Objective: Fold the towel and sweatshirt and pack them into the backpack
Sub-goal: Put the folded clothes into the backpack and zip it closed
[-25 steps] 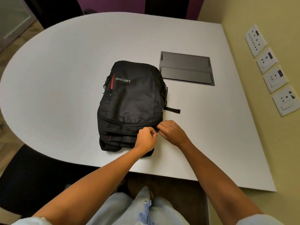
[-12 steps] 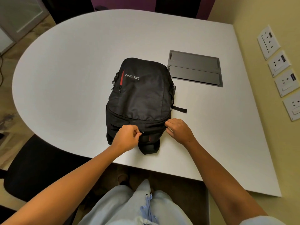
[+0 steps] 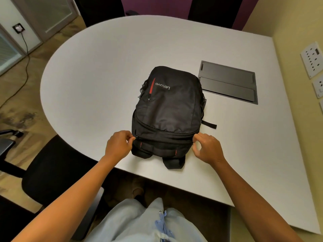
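Note:
A black backpack [image 3: 167, 109] with a red stripe lies flat on the white table [image 3: 104, 67], its top end toward me and its main zip line closed across. My left hand [image 3: 118, 145] pinches the zipper pull [image 3: 136, 137] at the backpack's near left side. At the near right corner is my right hand [image 3: 208, 149], fingers loosely curled, index tip touching the fabric, thumb apart from it. Neither a towel nor a sweatshirt is visible.
A grey flap panel [image 3: 227, 84] is set into the table right of the backpack. A loose strap [image 3: 209, 124] sticks out on the bag's right. A black chair [image 3: 52, 163] stands at the left edge. Wall sockets [image 3: 312, 60] line the right wall.
My left hand has drawn the zipper pull from the right corner across to the left side, closing the zip. My right hand stayed at the right corner and loosened its hold.

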